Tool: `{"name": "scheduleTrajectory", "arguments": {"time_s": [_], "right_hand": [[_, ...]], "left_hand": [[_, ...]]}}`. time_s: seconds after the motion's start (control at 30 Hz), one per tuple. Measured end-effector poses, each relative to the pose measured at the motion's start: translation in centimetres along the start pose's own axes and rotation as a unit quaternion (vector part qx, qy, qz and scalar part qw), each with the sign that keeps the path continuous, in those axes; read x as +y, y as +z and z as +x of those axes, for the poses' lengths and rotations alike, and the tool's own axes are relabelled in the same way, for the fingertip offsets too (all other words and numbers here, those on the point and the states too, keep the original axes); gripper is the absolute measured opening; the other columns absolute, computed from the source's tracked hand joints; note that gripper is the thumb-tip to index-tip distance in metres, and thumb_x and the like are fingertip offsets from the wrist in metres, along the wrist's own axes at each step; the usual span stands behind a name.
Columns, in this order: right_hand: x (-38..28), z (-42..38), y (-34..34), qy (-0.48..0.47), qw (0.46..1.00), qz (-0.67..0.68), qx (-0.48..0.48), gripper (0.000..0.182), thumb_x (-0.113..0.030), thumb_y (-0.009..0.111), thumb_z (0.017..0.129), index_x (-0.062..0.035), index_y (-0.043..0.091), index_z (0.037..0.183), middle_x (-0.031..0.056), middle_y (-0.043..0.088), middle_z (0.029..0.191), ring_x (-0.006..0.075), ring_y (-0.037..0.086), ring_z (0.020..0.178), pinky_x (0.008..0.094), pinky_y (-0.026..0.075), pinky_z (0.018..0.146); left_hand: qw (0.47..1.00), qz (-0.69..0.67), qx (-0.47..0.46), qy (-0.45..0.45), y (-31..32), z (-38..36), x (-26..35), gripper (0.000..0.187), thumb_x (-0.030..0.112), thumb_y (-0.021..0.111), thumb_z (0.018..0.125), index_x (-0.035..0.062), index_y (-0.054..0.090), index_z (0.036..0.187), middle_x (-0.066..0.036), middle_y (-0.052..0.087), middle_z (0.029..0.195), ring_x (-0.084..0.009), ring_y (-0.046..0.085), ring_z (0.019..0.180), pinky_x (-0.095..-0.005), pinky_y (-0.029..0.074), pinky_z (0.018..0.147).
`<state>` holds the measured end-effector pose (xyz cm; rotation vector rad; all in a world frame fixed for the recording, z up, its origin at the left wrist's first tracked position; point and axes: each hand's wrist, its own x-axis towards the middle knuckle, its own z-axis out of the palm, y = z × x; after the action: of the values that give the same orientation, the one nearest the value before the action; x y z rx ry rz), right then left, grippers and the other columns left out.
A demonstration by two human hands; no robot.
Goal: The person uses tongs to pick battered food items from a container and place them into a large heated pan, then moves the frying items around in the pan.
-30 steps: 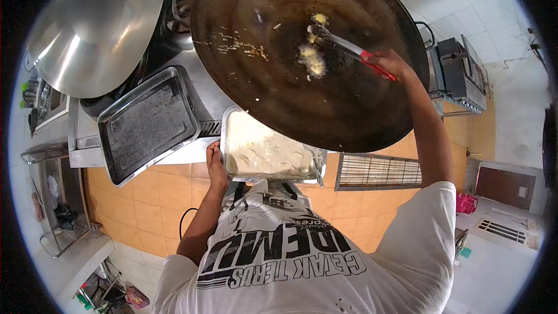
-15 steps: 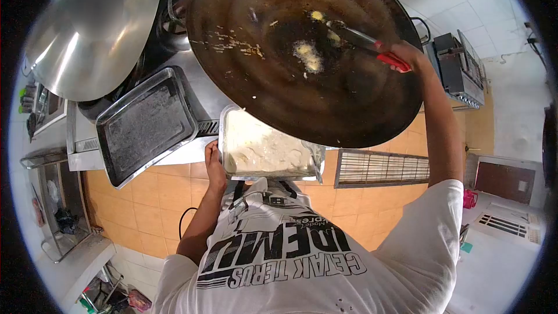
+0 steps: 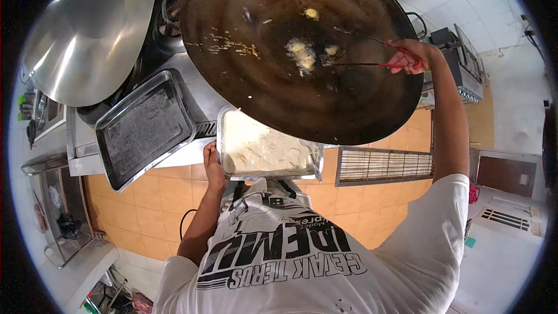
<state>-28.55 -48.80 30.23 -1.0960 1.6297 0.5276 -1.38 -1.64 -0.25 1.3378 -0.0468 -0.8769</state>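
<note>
Right hand (image 3: 411, 58): mine, closing around the red handles of a pair of tongs (image 3: 372, 65), over the right side of a large dark wok (image 3: 256, 90); the two arms of the tongs are standing spread apart, their tips pointing toward the wok's middle, a small pale piece of food (image 3: 331, 50) lying between them.

Left hand (image 3: 214, 166): mine, resting its fingers upright against the left rim of a metal tray of pale batter (image 3: 267, 145); how tightly the fingers are gripping, I cannot tell.

Wok contents: a pale, lumpy clump (image 3: 302, 56) sitting left of the tongs' tips; a small yellow piece (image 3: 312, 13) lying beyond it; a scatter of crumbs (image 3: 224, 45) clinging farther left.

Batter tray: sitting just in front of my body, its far right part passing beneath the wok's near edge in my view.

Surroundings: a dark, shallow tray (image 3: 145, 128) lying tilted at an angle on the steel counter (image 3: 203, 96), left of the batter tray; a large shiny metal dome (image 3: 90, 35) standing beyond it; a barred grate (image 3: 383, 166) showing on the orange tiled floor (image 3: 139, 215).
</note>
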Motion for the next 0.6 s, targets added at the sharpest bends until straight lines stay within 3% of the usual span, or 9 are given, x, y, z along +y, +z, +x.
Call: {"name": "scheduleTrajectory", "arguments": {"time_s": [0.27,0.37,0.47,0.6], "right_hand": [[0.7,-2.1,-0.8,-0.081,0.996,-0.042,0.012,0.062,-0.062,0.048,0.084,-0.0027,0.064,0.083,0.0093,0.066,0.069,0.0107,0.051,0.037,0.0203,0.041,0.032],[0.6,-3.3,0.8,-0.159,0.973,-0.108,0.125,0.062,-0.064,0.056,0.078,-0.0028,0.065,0.084,0.0083,0.065,0.067,0.0108,0.055,0.043,0.0209,0.042,0.036],[0.2,-3.2,2.0,-0.266,0.912,-0.221,0.221,0.064,-0.064,0.065,0.070,-0.0021,0.066,0.086,0.0078,0.064,0.068,0.0095,0.057,0.048,0.0215,0.044,0.042],[-1.1,-2.6,5.2,-0.299,0.779,-0.410,0.368,0.060,-0.058,0.072,0.065,-0.0040,0.068,0.091,0.0122,0.066,0.076,0.0215,0.065,0.064,0.0338,0.051,0.058]], "left_hand": [[1.000,0.004,0.003,-0.005,0.0,0.0,0.1,0.019,0.009,0.037,0.094,0.0051,0.051,0.107,-0.005,0.052,0.101,-0.0133,0.046,0.093,-0.0268,0.036,0.087],[1.000,0.016,-0.001,0.011,-0.2,0.2,-0.2,0.020,0.010,0.037,0.095,0.0042,0.051,0.106,-0.005,0.052,0.102,-0.0138,0.046,0.094,-0.0271,0.036,0.088],[0.999,0.034,-0.004,0.010,0.0,0.0,0.2,0.020,0.012,0.036,0.095,0.0035,0.051,0.107,-0.005,0.051,0.102,-0.0142,0.046,0.095,-0.0274,0.036,0.089],[0.999,0.033,0.002,0.015,-0.2,0.3,-0.2,0.021,0.013,0.036,0.096,0.0033,0.051,0.107,-0.006,0.052,0.104,-0.0145,0.046,0.096,-0.0276,0.035,0.090]]}}
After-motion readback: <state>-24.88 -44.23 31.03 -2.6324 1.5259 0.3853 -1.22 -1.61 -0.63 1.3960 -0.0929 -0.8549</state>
